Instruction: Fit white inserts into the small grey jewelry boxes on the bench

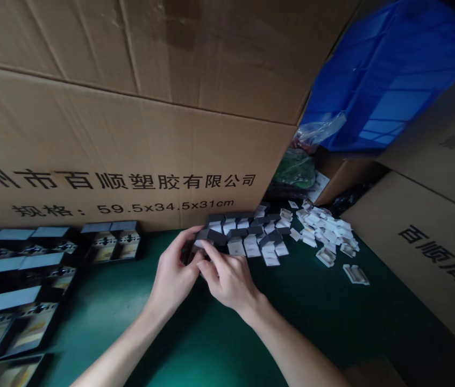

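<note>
Both hands meet over the green table (130, 306) at the near-left end of a cluster of small open boxes (251, 247), black outside and white inside. My left hand (177, 263) grips a small black box (211, 236) from its left side, thumb in front and fingers behind. From the right, my right hand (227, 274) has its fingers closed on the front of the same box. Its lower part is hidden behind the fingers. To the right of the cluster lies a heap of small white inserts (324, 226), with a single white insert (355, 274) apart from it.
Larger dark boxes with pale lids (21, 295) stand in rows at left. A tall cardboard carton (130, 134) walls off the back, and another carton (433, 242) edges the right side. Blue crates (389, 80) and plastic bags (298, 166) sit at back right.
</note>
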A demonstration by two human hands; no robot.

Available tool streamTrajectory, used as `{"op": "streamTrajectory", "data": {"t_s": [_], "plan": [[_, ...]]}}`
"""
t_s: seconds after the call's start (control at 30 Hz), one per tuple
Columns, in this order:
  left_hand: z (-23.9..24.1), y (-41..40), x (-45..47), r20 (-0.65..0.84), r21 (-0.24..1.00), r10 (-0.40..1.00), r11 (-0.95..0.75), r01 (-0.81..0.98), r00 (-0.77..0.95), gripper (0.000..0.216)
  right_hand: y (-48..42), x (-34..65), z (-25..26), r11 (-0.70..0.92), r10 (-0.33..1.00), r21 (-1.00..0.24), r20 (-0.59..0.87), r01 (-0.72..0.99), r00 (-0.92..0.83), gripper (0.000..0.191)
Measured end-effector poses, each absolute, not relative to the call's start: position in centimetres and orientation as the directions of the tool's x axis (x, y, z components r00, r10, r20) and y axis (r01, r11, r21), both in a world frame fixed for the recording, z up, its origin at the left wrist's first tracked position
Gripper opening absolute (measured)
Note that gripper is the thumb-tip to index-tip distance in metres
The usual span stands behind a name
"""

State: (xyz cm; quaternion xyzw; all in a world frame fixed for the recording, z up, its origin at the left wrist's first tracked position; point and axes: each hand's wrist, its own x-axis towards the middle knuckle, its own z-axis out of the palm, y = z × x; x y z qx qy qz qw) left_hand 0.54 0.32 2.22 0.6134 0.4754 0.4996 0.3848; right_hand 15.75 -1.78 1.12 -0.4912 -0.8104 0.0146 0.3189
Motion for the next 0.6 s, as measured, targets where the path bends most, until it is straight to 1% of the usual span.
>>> {"op": "streamTrajectory", "data": {"t_s": [0.13, 0.27, 0.43, 0.6], "plan": [[2.10, 0.40, 0.55, 0.243, 0.953, 0.968, -0.250, 0.170, 0.061, 0.041, -1.76, 15.72, 1.22, 0.526, 0.803, -0.333, 0.497, 0.783, -0.328, 0.049], [2.20, 0.53, 0.60, 0.218, 0.968, 0.975, -0.221, 0.117, 0.044, 0.037, -1.83, 15.54, 1.28, 0.529, 0.803, -0.331, 0.494, 0.782, -0.334, 0.049], [2.37, 0.66, 0.55, 0.200, 0.974, 0.980, -0.200, 0.107, 0.006, 0.038, -1.90, 15.43, 1.37, 0.534, 0.799, -0.348, 0.504, 0.770, -0.327, 0.048], [2.52, 0.60, 0.58, 0.165, 0.982, 0.986, -0.166, 0.095, 0.019, 0.038, -1.93, 15.45, 1.42, 0.520, 0.811, -0.369, 0.495, 0.771, -0.311, 0.048]]}}
